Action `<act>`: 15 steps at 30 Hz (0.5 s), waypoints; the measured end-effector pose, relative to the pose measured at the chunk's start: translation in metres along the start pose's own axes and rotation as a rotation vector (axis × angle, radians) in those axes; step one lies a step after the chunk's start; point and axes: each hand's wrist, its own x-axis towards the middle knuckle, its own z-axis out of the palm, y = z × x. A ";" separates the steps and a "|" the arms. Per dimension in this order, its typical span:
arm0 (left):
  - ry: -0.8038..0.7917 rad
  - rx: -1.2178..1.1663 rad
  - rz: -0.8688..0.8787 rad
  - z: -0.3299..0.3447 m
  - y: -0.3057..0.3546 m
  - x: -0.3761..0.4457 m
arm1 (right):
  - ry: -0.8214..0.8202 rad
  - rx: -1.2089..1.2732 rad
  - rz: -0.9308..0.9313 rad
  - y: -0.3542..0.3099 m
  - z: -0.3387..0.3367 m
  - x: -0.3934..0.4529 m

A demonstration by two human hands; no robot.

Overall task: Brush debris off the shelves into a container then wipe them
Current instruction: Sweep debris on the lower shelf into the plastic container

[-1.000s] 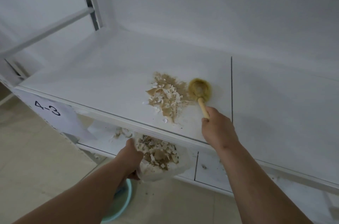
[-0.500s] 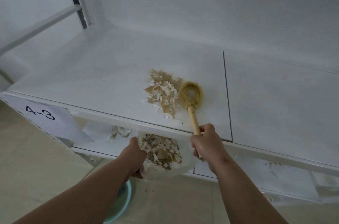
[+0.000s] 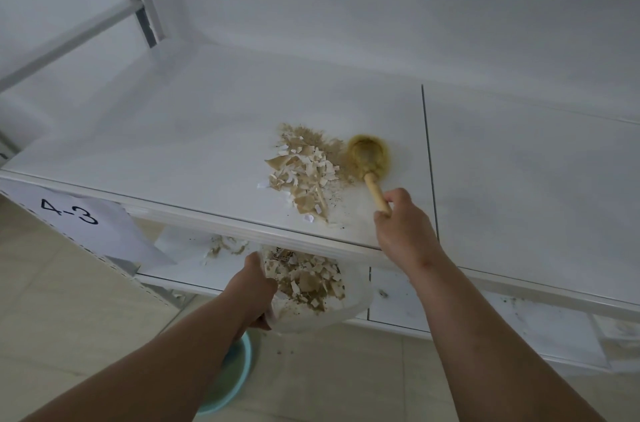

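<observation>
The right hand is gripping the brush handle, bristles beside the debris on the shelf; the left hand is holding the container under its edge.

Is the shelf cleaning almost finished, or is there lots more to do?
Not nearly. Done: some debris already lies in the white container that the left hand holds under the shelf edge. In hand: the right hand grips the brush beside a pile of flakes and dust on the upper shelf. Left: sweeping that pile off, clearing the crumbs on the lower shelf, then wiping; no cloth shows.
</observation>
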 end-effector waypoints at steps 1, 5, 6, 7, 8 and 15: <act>0.006 0.004 -0.004 0.000 0.000 0.000 | -0.025 -0.022 -0.009 -0.002 -0.001 -0.003; 0.013 -0.009 -0.024 -0.001 0.001 -0.003 | -0.092 -0.064 -0.059 -0.007 -0.003 -0.034; 0.011 -0.019 -0.030 -0.001 0.001 -0.004 | -0.110 -0.071 -0.068 -0.007 -0.004 -0.045; 0.013 -0.030 -0.036 -0.001 0.001 -0.004 | -0.130 -0.081 -0.075 -0.007 -0.005 -0.057; 0.015 -0.036 -0.042 -0.001 0.001 -0.005 | -0.148 -0.091 -0.082 -0.007 -0.007 -0.067; 0.012 -0.054 -0.078 -0.008 0.000 -0.010 | -0.053 -0.034 -0.046 -0.019 -0.021 -0.062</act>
